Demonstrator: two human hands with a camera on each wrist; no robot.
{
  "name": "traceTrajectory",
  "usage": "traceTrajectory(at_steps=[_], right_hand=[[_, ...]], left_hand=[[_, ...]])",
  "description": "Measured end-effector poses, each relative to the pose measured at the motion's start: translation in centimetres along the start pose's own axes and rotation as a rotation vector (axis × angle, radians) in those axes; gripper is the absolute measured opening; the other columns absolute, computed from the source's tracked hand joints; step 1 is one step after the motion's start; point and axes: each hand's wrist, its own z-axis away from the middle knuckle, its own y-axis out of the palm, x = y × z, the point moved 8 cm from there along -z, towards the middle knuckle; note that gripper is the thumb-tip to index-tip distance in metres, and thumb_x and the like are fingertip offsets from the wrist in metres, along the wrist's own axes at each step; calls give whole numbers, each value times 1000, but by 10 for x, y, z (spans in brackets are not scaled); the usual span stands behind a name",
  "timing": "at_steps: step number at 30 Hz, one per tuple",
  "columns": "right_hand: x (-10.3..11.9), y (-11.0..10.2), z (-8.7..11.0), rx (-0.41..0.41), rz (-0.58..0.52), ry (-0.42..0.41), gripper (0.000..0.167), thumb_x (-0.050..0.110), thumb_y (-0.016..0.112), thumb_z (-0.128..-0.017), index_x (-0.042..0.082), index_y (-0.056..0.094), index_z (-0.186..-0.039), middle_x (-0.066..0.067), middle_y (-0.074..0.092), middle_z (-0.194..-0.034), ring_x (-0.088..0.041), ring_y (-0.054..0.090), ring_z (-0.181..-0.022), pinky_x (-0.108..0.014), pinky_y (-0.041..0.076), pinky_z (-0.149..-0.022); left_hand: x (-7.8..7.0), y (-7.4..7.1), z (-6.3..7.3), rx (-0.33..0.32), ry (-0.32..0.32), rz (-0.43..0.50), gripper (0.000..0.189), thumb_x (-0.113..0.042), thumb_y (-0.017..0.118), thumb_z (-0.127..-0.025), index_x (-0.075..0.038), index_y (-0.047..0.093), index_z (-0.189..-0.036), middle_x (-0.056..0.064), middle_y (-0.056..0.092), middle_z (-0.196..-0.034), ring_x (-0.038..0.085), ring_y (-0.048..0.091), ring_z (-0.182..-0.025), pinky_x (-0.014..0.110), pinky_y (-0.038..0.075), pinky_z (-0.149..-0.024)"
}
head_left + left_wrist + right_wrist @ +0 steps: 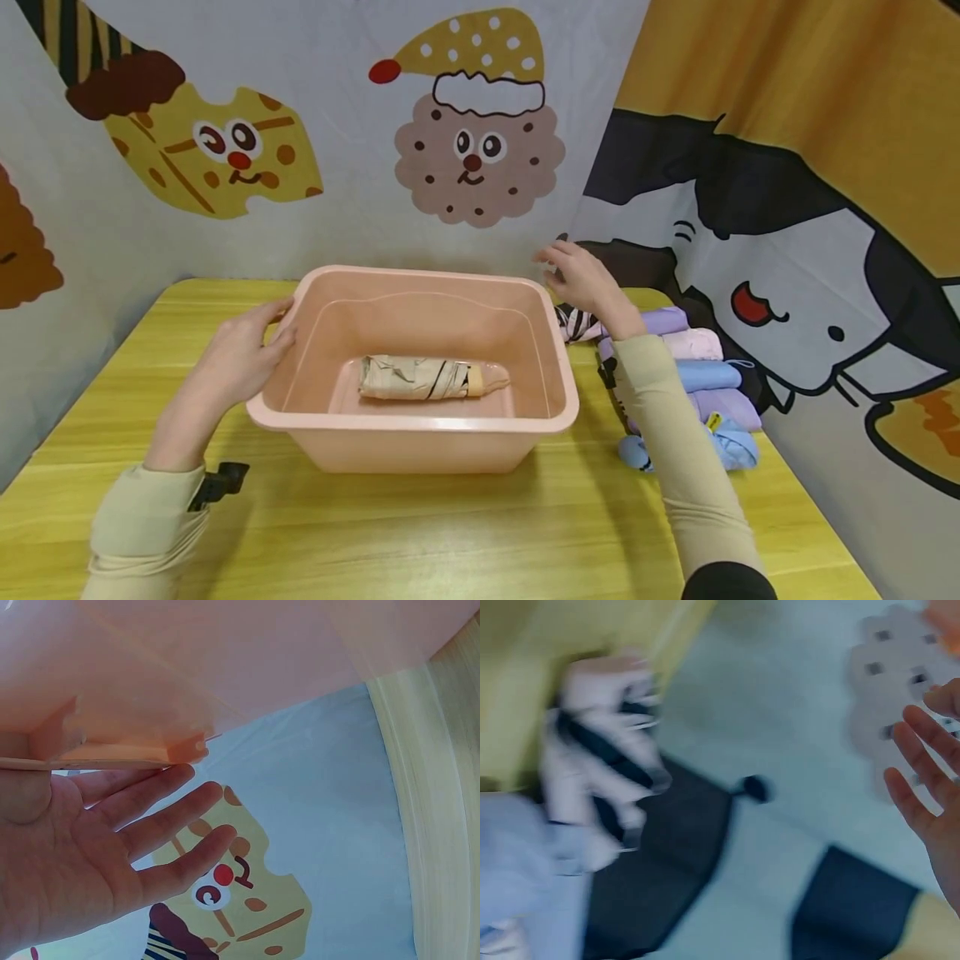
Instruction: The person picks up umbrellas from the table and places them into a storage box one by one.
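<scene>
A pink plastic tub (412,450) stands on the table. Inside it lies a beige rolled bundle (416,377) with dark stripes, which looks like a folded umbrella. At the tub's left rim is my left hand (243,354); in the left wrist view its fingers (176,802) are spread and fairly straight, with fingertips against the rim's underside. My right hand (585,279) is raised beyond the tub's back right corner, fingers loosely bent and holding nothing. Only part of that hand (937,772) shows at the right wrist view's edge.
Right of the tub lies a row of rolled bundles, among them a pink one (693,343), a blue one (708,375) and a blue one with a yellow tag (735,446). A striped bundle (604,765) lies behind. A printed curtain (352,150) hangs behind the table (420,542).
</scene>
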Motion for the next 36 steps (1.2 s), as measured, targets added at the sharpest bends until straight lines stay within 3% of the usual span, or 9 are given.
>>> traceTrajectory(at_steps=[4,8,11,19,26,33,36], right_hand=[[-31,23,12,65,14,100,32,6,55,-90,5,60,-121,-17,60,-116,-33,58,-99,-46,50,-83],[-54,44,23,171,28,201,45,11,61,-88,5,53,-132,-19,51,-134,-40,48,-123,-54,42,-100],[-67,58,31,258,34,267,53,12,62,-87,5,47,-137,-21,43,-142,-44,39,-131,-58,35,-106],[-83,86,52,410,143,286,58,8,50,-85,8,42,-142,-21,39,-147,-47,27,-138,-65,24,-110],[-90,100,63,437,174,278,72,11,67,-78,15,40,-144,-18,40,-148,-47,27,-139,-65,22,-111],[-91,106,64,347,180,224,70,-3,63,-73,13,46,-139,-20,44,-143,-50,32,-135,-69,25,-107],[-95,112,65,352,192,226,68,-5,61,-75,13,45,-139,-19,42,-144,-49,30,-136,-70,24,-108]], left_hand=[[-1,0,0,1,0,1,54,-27,38,-102,4,32,-145,34,43,-139,53,39,-126,65,36,-99],[-1,-1,0,0,-2,0,54,-26,38,-101,4,32,-145,34,42,-139,53,40,-126,65,36,-99],[-2,-1,1,1,0,0,54,-26,38,-102,4,31,-145,34,42,-139,53,40,-126,65,36,-99],[-3,0,1,8,-3,-3,54,-27,38,-102,4,31,-146,34,42,-139,53,39,-126,65,36,-99],[-3,-1,2,15,-10,8,55,-27,37,-102,4,29,-146,33,41,-141,52,39,-127,65,36,-99],[-1,-1,2,19,-15,11,56,-29,37,-102,3,29,-147,33,41,-141,52,39,-127,65,37,-99],[-1,0,2,23,-20,7,56,-29,36,-102,3,29,-147,33,41,-141,52,39,-127,65,37,-99]])
